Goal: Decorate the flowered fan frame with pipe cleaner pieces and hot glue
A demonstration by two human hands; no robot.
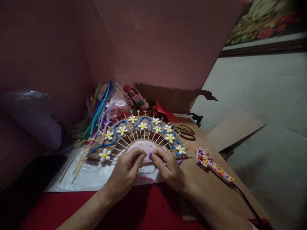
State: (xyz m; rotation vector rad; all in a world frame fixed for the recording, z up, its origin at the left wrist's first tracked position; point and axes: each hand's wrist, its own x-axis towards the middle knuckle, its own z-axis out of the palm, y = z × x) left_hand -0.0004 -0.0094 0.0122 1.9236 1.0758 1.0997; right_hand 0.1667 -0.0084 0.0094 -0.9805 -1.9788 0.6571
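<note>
**Fan nearly dressed, hands working a purple bit at its hub**

Nearest the camera, both forearms reach in over a red cloth (144, 207). The left hand (127, 169) is curled, fingertips drawn narrow against the pink hub. The right hand (169, 169) is pinched on a small purple piece (150, 155), held between thumb and forefinger right at the hub's lower edge; it looks like a short bit of pipe cleaner, though it is too small to be sure.

Just beyond lies the fan-shaped craft (139, 135), on a white plastic sheet (96, 179). Its jute arc already carries white flowers with yellow centres, wavy blue lines and blue dots, and its wooden spokes end in coloured beads. The pink hub (144, 147) is by comparison almost bare, so the decoration there seems to be what remains.

To the right, on brown cardboard (206, 188), rests a flower-patterned glue gun (213, 166) with its black cord. Farther back sit scissors (185, 131), loose skewers (78, 163), and a heap of pipe cleaners (100, 108).
</note>
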